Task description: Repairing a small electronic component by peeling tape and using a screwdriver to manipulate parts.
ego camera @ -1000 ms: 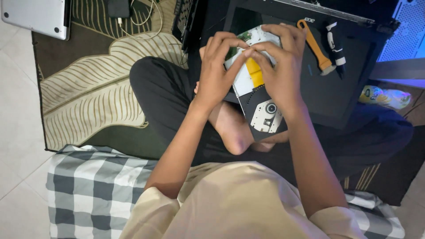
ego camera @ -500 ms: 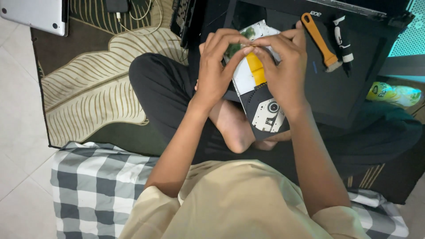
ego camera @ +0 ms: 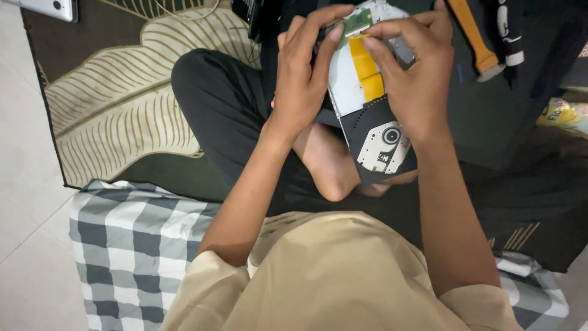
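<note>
Held above the crossed legs in the upper centre of the frame: a slim optical disc drive of white metal and black plastic (ego camera: pixel 367 122), its casing off and the round spindle hub exposed at the lower end. Left hand (ego camera: pixel 303 86) closed around the drive's left edge, thumb pressing near a small green circuit board (ego camera: pixel 355 21) at the top. Right hand (ego camera: pixel 410 79) gripping the right edge, forefinger and thumb pinching at the head of a flat yellow ribbon cable (ego camera: pixel 367 67) running down the white plate. Judged from this: opening already done, ribbon apparently being worked at its connector, not yet visibly free; tray and board still joined.

Upper right: an orange-handled tool (ego camera: pixel 474 40) lying on a black case panel (ego camera: pixel 490 116). Lower left: a grey-and-white checked cloth (ego camera: pixel 122 245) on the pale floor; left: a dark mat with cream leaf pattern (ego camera: pixel 122 104).

Against half a second ago: drive lifted higher towards the top edge, both hands shifted up with it, fingertips drawn closer together over the ribbon's upper end.
</note>
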